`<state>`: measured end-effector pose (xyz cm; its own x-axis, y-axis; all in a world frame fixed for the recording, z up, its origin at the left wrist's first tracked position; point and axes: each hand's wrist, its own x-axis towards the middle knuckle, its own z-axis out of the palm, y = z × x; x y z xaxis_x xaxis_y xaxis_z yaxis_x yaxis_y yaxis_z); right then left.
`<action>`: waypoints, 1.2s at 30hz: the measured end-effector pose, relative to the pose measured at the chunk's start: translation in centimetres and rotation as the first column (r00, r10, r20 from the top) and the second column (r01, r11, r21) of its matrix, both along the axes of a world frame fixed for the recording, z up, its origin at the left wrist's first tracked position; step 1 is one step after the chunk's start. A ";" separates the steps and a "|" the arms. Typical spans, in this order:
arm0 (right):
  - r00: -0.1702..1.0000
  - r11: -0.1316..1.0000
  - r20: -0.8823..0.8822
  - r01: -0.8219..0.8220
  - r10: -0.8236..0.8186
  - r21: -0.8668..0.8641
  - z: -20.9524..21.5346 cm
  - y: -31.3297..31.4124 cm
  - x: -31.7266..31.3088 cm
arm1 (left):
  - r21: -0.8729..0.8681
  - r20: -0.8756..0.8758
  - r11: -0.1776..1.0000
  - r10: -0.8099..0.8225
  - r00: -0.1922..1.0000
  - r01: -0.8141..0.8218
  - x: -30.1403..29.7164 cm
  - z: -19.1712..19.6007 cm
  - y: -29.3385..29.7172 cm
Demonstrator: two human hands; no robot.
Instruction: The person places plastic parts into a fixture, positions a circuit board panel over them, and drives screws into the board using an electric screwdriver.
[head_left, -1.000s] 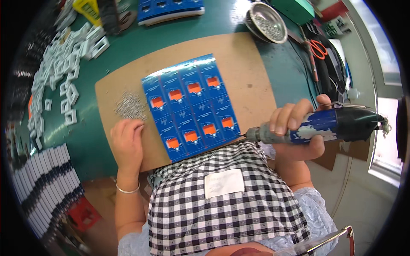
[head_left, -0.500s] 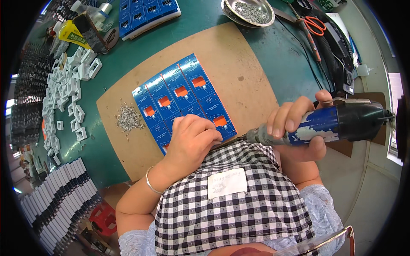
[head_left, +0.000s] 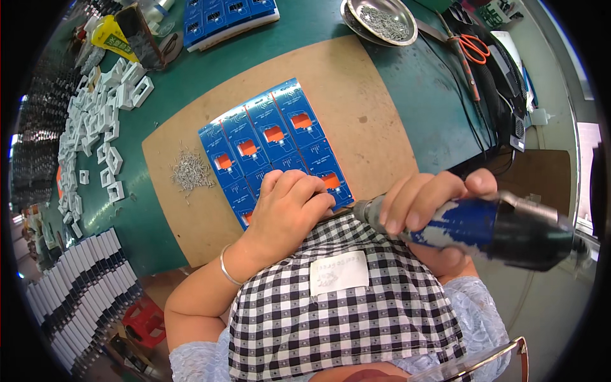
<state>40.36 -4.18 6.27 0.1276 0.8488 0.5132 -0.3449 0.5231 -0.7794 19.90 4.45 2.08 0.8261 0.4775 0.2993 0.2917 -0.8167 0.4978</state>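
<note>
Green bench, brown mat (head_left: 356,95): one blue circuit-board panel (head_left: 273,149), one screw pile (head_left: 189,172). Left hand (head_left: 289,210) pressed flat on panel's near edge; right hand (head_left: 433,204) gripping electric screwdriver (head_left: 503,226).

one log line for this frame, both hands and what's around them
left hand: pressing on blue circuit panel | right hand: gripping electric screwdriver | screw pile left of panel | brown board underneath

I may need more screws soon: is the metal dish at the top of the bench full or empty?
Partly full: the metal dish holds a loose heap of small screws, with bare metal showing round its rim.
</note>
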 end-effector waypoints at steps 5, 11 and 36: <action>0.995 0.983 0.044 -0.098 0.092 0.157 -0.1 1.4 -1.3 | -0.060 0.070 0.998 0.006 0.998 -0.002 -0.3 -0.6 0.1; 0.991 0.987 0.086 -0.110 0.100 0.121 0.0 2.0 -1.8 | -0.087 0.107 0.996 -0.020 0.994 0.029 -0.2 -0.7 0.6; 0.967 0.998 0.251 -0.041 0.050 -0.043 1.1 2.9 -5.6 | 0.057 0.191 0.997 0.043 0.981 -0.055 -0.5 -2.1 0.0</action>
